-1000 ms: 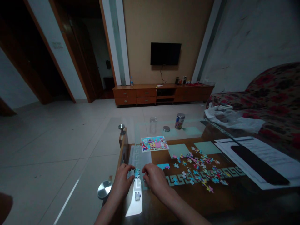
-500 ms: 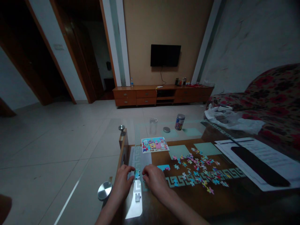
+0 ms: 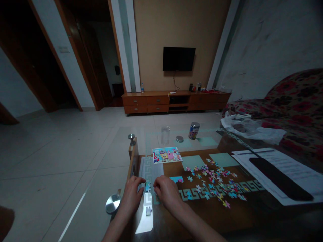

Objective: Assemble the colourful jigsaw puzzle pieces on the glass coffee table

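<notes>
A small light-blue jigsaw section [image 3: 148, 185] lies on the glass tabletop between my hands. My left hand [image 3: 134, 191] is at its left edge, with thumb and index finger curled in against it. On the other side, my right hand [image 3: 167, 191] has its fingers bent and drawn together; whatever they hold, if anything, is hidden. A single pale puzzle piece [image 3: 148, 211] lies nearer to me in a bright reflection. Just past my right hand is a joined blue-and-pink jigsaw strip [image 3: 177, 179], partly covered by the hand. Loose puzzle pieces [image 3: 217, 178] are scattered to the right.
A cartoon picture card [image 3: 167, 155] lies beyond my hands. Farther back stand a clear glass [image 3: 165, 135], a metal lid [image 3: 179, 138] and a printed tin [image 3: 194, 131]. Papers [image 3: 267, 168] with a black flat object [image 3: 280, 178] lie at right. Round metal fittings [image 3: 113, 204] line the left edge.
The view has shifted very slightly. Both hands stay at the small jigsaw section, with hardly any visible movement of the fingers.
</notes>
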Action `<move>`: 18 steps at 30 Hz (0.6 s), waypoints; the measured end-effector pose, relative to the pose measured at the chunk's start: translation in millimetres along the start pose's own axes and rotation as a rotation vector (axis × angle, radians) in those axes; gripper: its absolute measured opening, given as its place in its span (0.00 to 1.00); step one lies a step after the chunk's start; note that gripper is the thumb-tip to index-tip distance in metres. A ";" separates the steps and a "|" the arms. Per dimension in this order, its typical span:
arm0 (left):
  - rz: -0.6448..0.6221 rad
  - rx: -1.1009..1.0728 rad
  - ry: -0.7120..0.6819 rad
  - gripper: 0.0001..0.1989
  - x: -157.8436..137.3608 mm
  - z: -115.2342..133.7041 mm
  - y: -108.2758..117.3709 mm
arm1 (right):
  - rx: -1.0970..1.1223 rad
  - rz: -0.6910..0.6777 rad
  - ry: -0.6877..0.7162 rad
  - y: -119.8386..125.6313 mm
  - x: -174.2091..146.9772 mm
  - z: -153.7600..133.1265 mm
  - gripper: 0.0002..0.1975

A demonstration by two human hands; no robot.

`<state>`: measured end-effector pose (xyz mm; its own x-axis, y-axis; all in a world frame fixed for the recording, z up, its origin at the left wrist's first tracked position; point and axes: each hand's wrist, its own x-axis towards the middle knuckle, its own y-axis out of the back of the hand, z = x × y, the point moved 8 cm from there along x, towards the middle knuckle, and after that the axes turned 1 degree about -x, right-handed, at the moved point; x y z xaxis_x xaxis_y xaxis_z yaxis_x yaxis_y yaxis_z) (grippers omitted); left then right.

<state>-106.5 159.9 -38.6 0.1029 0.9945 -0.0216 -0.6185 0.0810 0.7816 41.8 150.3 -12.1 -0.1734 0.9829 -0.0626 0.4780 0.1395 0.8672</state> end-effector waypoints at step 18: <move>0.005 0.004 0.005 0.13 -0.5 0.3 -0.2 | -0.033 -0.016 -0.009 0.0 -0.4 -2.1 0.10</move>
<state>-106.2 159.3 -38.5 0.0960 0.9952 -0.0206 -0.6159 0.0756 0.7842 40.0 149.7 -11.0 -0.1726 0.9816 -0.0811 0.4464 0.1514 0.8819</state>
